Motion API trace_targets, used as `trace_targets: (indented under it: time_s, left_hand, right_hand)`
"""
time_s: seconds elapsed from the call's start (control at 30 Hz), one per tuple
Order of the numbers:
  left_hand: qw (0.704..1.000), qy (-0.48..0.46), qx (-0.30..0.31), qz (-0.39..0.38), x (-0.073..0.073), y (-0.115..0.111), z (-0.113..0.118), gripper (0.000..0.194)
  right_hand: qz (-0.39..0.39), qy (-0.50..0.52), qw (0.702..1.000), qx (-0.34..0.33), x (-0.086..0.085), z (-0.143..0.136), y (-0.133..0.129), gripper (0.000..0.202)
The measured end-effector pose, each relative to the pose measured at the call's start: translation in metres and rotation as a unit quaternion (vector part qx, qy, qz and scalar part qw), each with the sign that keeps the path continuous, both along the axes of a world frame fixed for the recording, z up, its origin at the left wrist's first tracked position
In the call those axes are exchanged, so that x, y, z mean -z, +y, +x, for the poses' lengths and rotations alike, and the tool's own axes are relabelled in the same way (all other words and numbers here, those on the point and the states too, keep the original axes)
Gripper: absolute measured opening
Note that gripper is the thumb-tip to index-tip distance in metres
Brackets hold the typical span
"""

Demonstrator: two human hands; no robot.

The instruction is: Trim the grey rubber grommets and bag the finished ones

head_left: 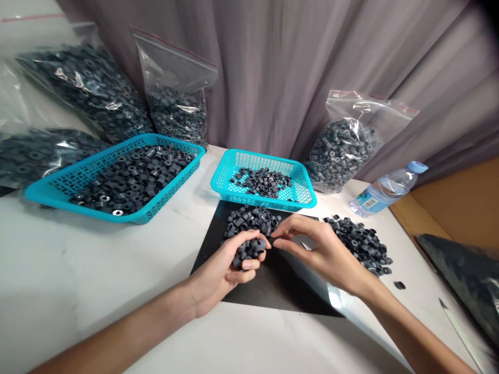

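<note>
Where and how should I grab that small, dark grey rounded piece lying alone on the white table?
Probably pinch the small, dark grey rounded piece by its outer edge, from above and the near side: it looks low and flattish, and the loose dark grey pile lies beyond it, leaving the near edge exposed.

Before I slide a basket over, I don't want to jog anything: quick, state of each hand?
Left hand: closed around a handful of small dark parts.
Right hand: nearly pinched shut; whether it holds a part can't be told.
</note>
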State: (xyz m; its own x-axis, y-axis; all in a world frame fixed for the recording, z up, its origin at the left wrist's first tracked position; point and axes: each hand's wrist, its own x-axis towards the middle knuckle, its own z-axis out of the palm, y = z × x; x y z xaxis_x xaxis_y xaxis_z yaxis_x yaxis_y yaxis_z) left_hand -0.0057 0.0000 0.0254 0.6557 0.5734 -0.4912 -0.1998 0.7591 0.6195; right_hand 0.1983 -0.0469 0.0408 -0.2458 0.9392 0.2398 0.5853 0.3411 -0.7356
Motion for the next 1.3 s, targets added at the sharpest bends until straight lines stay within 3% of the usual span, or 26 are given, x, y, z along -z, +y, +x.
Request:
trace_targets:
  time_s: [0.07,0.3,0.43,0.6,0.8,1.0,1.13,1.3]
  left_hand:
    - [1.0,-0.001,-0.006,-0.011,0.001,-0.001,0.001,0.02]
    - [0.999,-0.006,-0.036,-0.013,0.008,-0.005,0.001,0.018]
    - [0.999,-0.005,-0.041,0.006,0.008,-0.004,0.001,0.015]
    - [0.999,-0.018,-0.007,0.042,0.001,-0.005,0.002,0.021]
    - [0.994,-0.017,-0.006,0.108,-0.003,-0.008,0.002,0.023]
    - [0.995,-0.024,-0.003,0.1,-0.002,-0.009,0.001,0.02]
    - [0.995,-0.027,0.009,0.097,-0.004,-0.009,0.0,0.018]
    - [0.993,-0.01,-0.022,0.115,-0.006,-0.008,0.0,0.012]
  right_hand:
    - [0.019,0.028,0.999,-0.012,-0.005,-0.011,-0.005,0.01]
    - [0.06,-0.013,0.998,-0.023,-0.001,-0.032,-0.01,0.012]
    - [0.024,0.045,0.998,-0.047,-0.008,-0.028,-0.011,0.011]
    - [0.02,0.086,0.996,0.012,-0.012,-0.017,-0.011,0.015]
    - [0.033,0.074,0.996,0.02,-0.011,-0.015,-0.014,0.012]
    - [-0.009,0.173,0.985,0.006,-0.006,-0.021,-0.015,0.015]
    - [-0.008,0.195,0.981,0.004,0.0,-0.024,-0.015,0.018]
    - [0.015,0.213,0.977,0.006,0.003,-0.023,-0.015,0.019]
